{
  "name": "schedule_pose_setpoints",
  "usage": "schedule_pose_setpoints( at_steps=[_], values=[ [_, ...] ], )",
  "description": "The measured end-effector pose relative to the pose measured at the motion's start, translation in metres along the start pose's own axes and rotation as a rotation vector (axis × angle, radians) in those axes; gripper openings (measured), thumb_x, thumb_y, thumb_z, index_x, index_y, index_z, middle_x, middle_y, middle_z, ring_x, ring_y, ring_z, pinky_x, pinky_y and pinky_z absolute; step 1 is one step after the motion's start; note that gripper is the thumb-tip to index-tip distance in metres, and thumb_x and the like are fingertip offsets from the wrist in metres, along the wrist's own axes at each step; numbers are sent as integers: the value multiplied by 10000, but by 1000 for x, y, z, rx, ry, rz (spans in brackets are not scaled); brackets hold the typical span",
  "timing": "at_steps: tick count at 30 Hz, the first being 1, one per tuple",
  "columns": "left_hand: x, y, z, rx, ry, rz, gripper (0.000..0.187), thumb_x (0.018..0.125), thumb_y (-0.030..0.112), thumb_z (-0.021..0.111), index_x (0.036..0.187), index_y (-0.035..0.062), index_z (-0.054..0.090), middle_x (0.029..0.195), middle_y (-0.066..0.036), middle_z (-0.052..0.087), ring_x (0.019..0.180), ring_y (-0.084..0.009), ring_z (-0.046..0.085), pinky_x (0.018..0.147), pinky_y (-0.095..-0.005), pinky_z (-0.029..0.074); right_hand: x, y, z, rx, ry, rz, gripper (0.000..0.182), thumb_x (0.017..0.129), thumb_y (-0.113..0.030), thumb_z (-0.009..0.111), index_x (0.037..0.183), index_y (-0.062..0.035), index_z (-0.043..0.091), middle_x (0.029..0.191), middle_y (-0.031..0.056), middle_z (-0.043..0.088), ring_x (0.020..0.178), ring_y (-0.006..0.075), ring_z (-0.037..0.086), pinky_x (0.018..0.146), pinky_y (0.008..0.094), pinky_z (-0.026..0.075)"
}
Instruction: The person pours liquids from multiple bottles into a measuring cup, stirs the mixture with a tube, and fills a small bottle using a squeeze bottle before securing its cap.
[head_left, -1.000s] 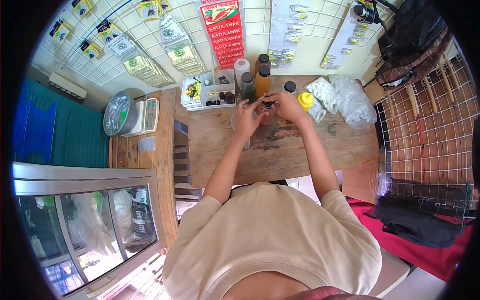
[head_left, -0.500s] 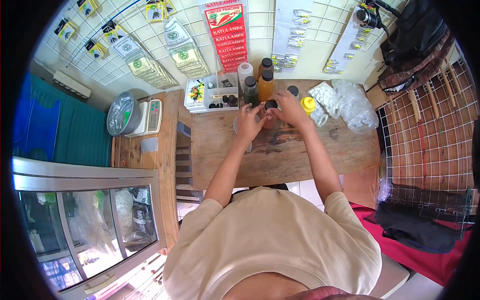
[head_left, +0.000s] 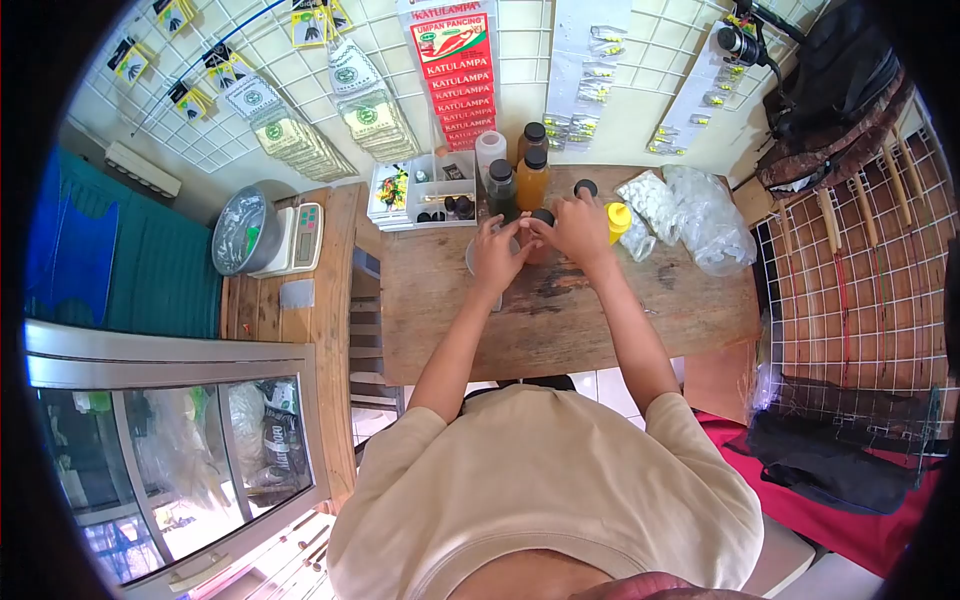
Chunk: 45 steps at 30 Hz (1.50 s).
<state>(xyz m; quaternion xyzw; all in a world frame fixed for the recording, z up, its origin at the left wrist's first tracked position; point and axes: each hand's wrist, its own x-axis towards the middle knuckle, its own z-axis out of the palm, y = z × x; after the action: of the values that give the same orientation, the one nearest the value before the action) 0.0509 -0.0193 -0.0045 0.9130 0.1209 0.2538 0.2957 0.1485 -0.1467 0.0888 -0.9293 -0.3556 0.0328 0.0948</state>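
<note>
A small bottle with a black cap (head_left: 543, 216) and a reddish body (head_left: 540, 252) stands on the wooden table between my hands. My left hand (head_left: 497, 258) curves round its left side, thumb and fingers against it. On the other side, my right hand (head_left: 580, 238) has its thumb and fingers about the cap and upper part. The fingers partly cover the bottle, so the exact contact is hidden. A clear cup (head_left: 477, 262) sits under and beside my left hand. Just behind stand a dark green bottle (head_left: 501, 190), an orange bottle (head_left: 533, 185) and a white bottle (head_left: 491, 150).
Right of my hands are a yellow squeeze bottle (head_left: 617, 220), a bag of white pieces (head_left: 650, 200) and a clear plastic bag (head_left: 708, 225). A white organizer (head_left: 425, 212) stands back left. A scale (head_left: 297, 240) with a grey bowl (head_left: 243, 240) occupies the side counter.
Both hands have shifted slightly, with the fingers a little more spread about the bottle's cap. The camera view has tilted slightly; the surrounding bottles stay in place.
</note>
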Motion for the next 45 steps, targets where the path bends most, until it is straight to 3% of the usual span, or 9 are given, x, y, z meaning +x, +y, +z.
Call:
schedule_pose_setpoints(
  at_steps=[2, 4, 7, 13, 19, 27, 35, 38, 45],
  values=[
    [1, 1, -2, -49, -12, -2, 496, 743, 400, 779, 1181, 193, 675, 1127, -197, 608, 1124, -352, 546, 906, -440, 475, -4, 3, 0, -98, 38, -14, 330, 725, -213, 756, 1036, -108, 719, 1072, 103, 659, 1066, 325, 555, 886, 430, 483],
    [1, 0, -1, -45, 0, 0, 503, 744, 397, 780, 1191, 194, 671, 1121, -187, 611, 1129, -347, 543, 907, -439, 475, -9, 15, 15, 222, 313, -321, 347, 725, -243, 760, 1039, -109, 698, 1083, 85, 647, 1071, 333, 532, 869, 436, 463],
    [0, 1, 2, -52, 8, -3, 499, 741, 353, 782, 1191, 170, 668, 1099, -141, 648, 1132, -336, 540, 935, -438, 453, -1, 23, 38, 204, 285, -434, 430, 735, -215, 751, 1136, -93, 655, 1086, 64, 628, 1024, 315, 513, 858, 416, 442],
    [0, -2, 3, -47, 23, 33, 473, 719, 275, 794, 1166, 168, 681, 1074, -123, 665, 1114, -318, 550, 922, -424, 462, -12, -4, 42, 126, 370, -44, 376, 735, -228, 747, 1085, -112, 676, 1057, 64, 604, 1048, 302, 501, 886, 433, 414],
    [-1, -1, 2, -65, 25, -3, 481, 703, 258, 803, 1157, 152, 686, 1055, -91, 691, 1126, -304, 541, 952, -427, 442, -11, 3, 32, 100, 321, -203, 408, 734, -252, 749, 1091, -77, 658, 1055, 77, 604, 1050, 296, 498, 875, 419, 409],
    [2, -2, 0, -59, 28, 2, 505, 694, 264, 810, 1171, 166, 677, 1050, -86, 695, 1138, -300, 536, 957, -416, 442, -13, 3, 43, 103, 335, -177, 472, 733, -231, 751, 1150, -57, 615, 1081, 83, 609, 1077, 296, 489, 895, 417, 394],
    [21, -3, -2, -116, 25, 29, 536, 753, 150, 761, 1266, 161, 610, 1116, -134, 655, 1151, -313, 514, 971, -404, 434, 14, 5, 50, 73, 360, -150, 487, 733, -242, 740, 1159, -44, 613, 1098, 88, 614, 1087, 312, 479, 889, 410, 375],
    [28, -9, 2, -104, 86, 74, 485, 792, 179, 729, 1257, 120, 605, 1083, -94, 692, 1130, -331, 531, 971, -418, 424, 27, 3, 52, 43, 395, -149, 491, 735, -257, 739, 1158, -40, 614, 1120, 84, 615, 1110, 317, 473, 882, 410, 367],
    [25, -7, 4, -118, 65, 72, 448, 828, 147, 679, 1265, 107, 587, 1177, -99, 652, 1129, -339, 527, 977, -416, 422, 30, 12, 31, 89, 448, -130, 574, 722, -265, 755, 1238, -87, 580, 1248, 115, 568, 1167, 342, 459, 945, 465, 375]
  ],
)
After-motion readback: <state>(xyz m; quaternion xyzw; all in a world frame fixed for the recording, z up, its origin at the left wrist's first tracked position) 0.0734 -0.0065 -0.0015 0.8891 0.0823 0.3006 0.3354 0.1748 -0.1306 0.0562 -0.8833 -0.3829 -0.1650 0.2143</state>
